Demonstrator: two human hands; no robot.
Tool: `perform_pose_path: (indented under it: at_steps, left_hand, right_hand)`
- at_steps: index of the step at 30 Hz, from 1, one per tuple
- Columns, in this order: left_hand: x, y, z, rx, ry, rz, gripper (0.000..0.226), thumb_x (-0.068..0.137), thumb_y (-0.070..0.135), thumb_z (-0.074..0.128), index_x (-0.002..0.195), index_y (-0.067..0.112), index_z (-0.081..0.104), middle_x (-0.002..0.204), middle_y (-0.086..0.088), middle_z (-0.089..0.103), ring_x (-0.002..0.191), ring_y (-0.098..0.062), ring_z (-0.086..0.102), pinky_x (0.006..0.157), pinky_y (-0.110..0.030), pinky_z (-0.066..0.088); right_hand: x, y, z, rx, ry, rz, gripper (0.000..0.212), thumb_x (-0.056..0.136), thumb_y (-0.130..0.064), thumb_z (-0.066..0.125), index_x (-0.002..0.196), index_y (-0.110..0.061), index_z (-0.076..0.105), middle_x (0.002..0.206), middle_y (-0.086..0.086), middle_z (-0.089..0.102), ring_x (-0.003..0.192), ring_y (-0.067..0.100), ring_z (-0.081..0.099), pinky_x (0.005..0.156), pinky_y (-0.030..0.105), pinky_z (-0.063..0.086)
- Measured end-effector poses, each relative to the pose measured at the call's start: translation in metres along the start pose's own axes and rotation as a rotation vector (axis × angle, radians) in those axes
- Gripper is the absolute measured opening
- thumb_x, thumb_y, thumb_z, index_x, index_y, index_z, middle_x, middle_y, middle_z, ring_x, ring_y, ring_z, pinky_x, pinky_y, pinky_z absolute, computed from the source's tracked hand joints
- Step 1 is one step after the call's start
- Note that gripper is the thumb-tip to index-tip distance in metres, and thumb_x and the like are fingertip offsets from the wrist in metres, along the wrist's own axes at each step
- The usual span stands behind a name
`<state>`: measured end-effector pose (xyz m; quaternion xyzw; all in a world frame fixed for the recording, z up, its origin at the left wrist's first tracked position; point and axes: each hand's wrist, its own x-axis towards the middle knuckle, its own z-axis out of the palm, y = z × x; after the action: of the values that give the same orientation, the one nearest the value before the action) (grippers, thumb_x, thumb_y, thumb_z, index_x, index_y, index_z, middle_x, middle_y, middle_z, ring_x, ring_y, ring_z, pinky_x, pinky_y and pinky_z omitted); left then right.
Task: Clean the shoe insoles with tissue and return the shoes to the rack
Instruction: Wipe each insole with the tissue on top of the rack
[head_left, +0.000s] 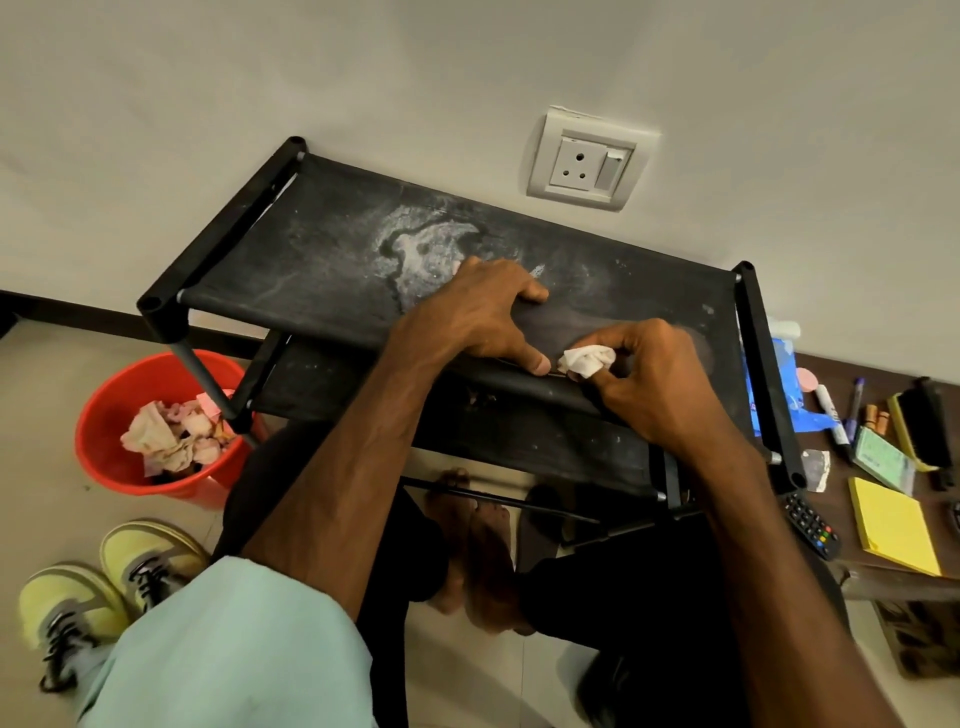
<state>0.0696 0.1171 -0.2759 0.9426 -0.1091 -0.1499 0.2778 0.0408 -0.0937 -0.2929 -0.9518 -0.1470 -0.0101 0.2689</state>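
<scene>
The step in hand is judged to be the wiping of 1 insole (613, 325), a dark flat piece that lies along the front edge of the rack's (311, 249) top shelf, toward its right end; its outline is hard to tell from the black fabric.

The left hand (483, 317) is laid flat on the insole, fingers spread and pressing down, thumb at the front edge; the right hand (649, 374) pinches a crumpled tissue (587, 360) between thumb and fingers, just beside the left thumb.

Procedure, as judged:
- the insole is to be kept pinned by the left hand, so that it is not dragged over the edge;
- strokes are to be made away from the pinning hand, toward the right end;
- the tissue is to be refolded to a clean face once soiled;
- the white dust patch at the shelf's middle is to be avoided.

Count:
- hands: 2;
- tissue in hand: 1;
- insole: 1;
- shoes (150, 561): 2, on the floor off the rack's front-left corner;
- bucket (109, 410): 1, holding several used wads, number not countable;
- rack: 1.
</scene>
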Motion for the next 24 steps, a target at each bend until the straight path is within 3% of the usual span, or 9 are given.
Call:
perform_pose_path:
  at_steps: [5, 9, 14, 17, 24]
  left_hand:
    - [-0.008, -0.016, -0.019, -0.085, 0.003, -0.074, 0.084, 0.068, 0.034, 0.092, 0.142, 0.022, 0.055, 0.145, 0.005, 0.055, 0.131, -0.017, 0.052, 0.107, -0.033, 0.040]
    - [-0.011, -0.019, -0.022, -0.085, -0.014, -0.087, 0.081, 0.067, 0.032, 0.093, 0.140, 0.022, 0.057, 0.142, 0.004, 0.058, 0.128, -0.018, 0.054, 0.108, -0.038, 0.042]
    - [-0.011, -0.015, -0.021, -0.052, -0.030, -0.083, 0.082, 0.072, 0.031, 0.090, 0.144, 0.019, 0.054, 0.145, 0.001, 0.057, 0.130, -0.019, 0.053, 0.110, -0.039, 0.042]
    - [-0.011, -0.015, -0.022, -0.042, -0.039, -0.089, 0.082, 0.072, 0.033, 0.090, 0.144, 0.020, 0.055, 0.144, 0.002, 0.057, 0.129, -0.020, 0.054, 0.109, -0.039, 0.042]
    - [-0.012, -0.014, -0.022, -0.025, -0.051, -0.092, 0.081, 0.075, 0.035, 0.087, 0.147, 0.023, 0.052, 0.147, 0.003, 0.054, 0.132, -0.019, 0.051, 0.109, -0.038, 0.039]
  right_hand:
    - [0.001, 0.001, -0.001, 0.021, -0.030, 0.032, 0.016, 0.087, -0.018, 0.078, 0.098, -0.028, 0.083, 0.094, -0.014, 0.078, 0.082, 0.000, 0.071, 0.080, 0.033, 0.062]
    - [0.000, -0.003, -0.004, -0.006, -0.049, 0.026, 0.012, 0.088, -0.020, 0.078, 0.096, -0.028, 0.083, 0.091, -0.017, 0.077, 0.080, -0.006, 0.069, 0.076, 0.021, 0.059]
    - [0.013, -0.008, 0.007, -0.055, 0.025, 0.085, 0.016, 0.087, -0.020, 0.074, 0.094, -0.032, 0.082, 0.084, -0.007, 0.079, 0.068, 0.008, 0.069, 0.067, 0.040, 0.061]
    - [0.028, -0.012, 0.016, -0.051, 0.071, 0.132, 0.022, 0.082, -0.023, 0.068, 0.097, -0.029, 0.081, 0.079, -0.001, 0.077, 0.070, 0.021, 0.071, 0.066, 0.047, 0.061]
    - [0.054, -0.014, 0.029, -0.074, 0.177, 0.153, 0.030, 0.078, -0.030, 0.058, 0.098, -0.022, 0.079, 0.084, 0.008, 0.076, 0.077, 0.032, 0.071, 0.070, 0.048, 0.060]
